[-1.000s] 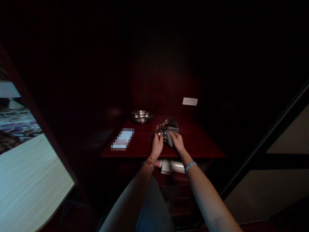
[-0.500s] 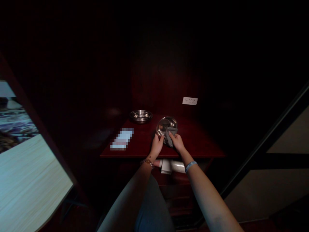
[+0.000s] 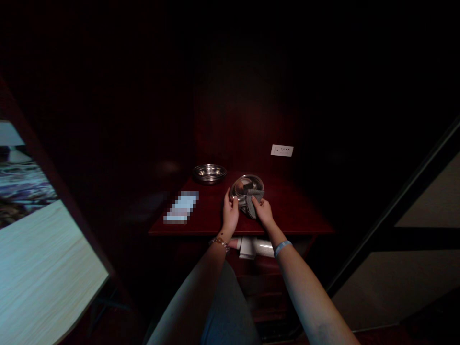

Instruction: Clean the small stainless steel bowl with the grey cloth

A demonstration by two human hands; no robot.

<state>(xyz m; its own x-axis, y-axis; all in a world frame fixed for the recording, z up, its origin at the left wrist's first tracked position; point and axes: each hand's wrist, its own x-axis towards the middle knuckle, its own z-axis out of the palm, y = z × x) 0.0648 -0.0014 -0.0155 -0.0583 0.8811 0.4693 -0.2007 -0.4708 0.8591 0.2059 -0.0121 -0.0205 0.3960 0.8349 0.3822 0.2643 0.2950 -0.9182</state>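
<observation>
A shiny metal bowl [image 3: 256, 182] is tilted toward me above the dark red desk. My left hand [image 3: 230, 211] grips its left rim, the thumb on the inner side and the other fingers behind. In my right hand [image 3: 264, 211] a grey cloth [image 3: 254, 203] is pinched, pressed against the near right part of the bowl. A loose end of the cloth hangs below the rim. Further back on the left stands a stack of metal bowls [image 3: 209, 173], apart from both hands.
The dark red desk [image 3: 287, 215] has a blurred-out flat pale item [image 3: 181, 207] on its left. A white power socket [image 3: 282, 150] is on the back wall. Under the desktop lie a white roll [image 3: 265, 247] and other pale items. A light wood table [image 3: 46, 268] stands at left.
My left hand has slid up along the bowl's left rim and now wraps more of it. The bowl has turned slightly. My right hand keeps the cloth on it.
</observation>
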